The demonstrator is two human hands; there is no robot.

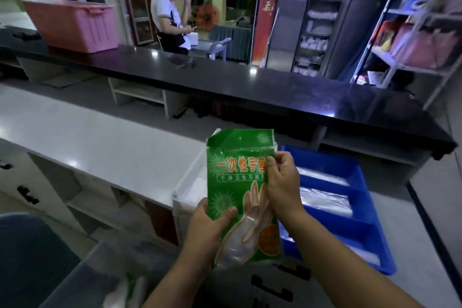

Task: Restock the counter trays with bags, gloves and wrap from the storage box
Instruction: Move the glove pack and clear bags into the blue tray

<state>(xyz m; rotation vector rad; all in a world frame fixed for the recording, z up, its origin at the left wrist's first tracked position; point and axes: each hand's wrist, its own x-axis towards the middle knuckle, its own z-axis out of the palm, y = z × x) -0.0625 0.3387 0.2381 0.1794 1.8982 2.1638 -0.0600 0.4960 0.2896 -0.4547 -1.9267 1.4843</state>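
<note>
Pinching the upper right edge of a glossy green printed plastic pack of disposable gloves (237, 182) with fingers (273, 165) of right hand (282, 182), curled tight on the film. Clamping its lower left edge with left hand (208, 226), thumb on the front, other fingers behind and out of sight. Holding the pack upright in mid-air, near the chest, in view in front of a white translucent plastic bin (186, 190), possibly the storage box, and a rigid blue plastic tray with compartments (360, 172). Judging from the limp clear lower corner: light, soft, floppy, slick film, nothing fragile. Likely to slide out of a shallow pinch, so better gripped by both side edges or across the thicker middle. Crinkled clear plastic bags (325, 200) lying in the blue compartments. Beyond: smooth pale counter top (100, 137), then polished black counter (225, 77) carrying a ribbed pink plastic crate (72, 25).
</note>
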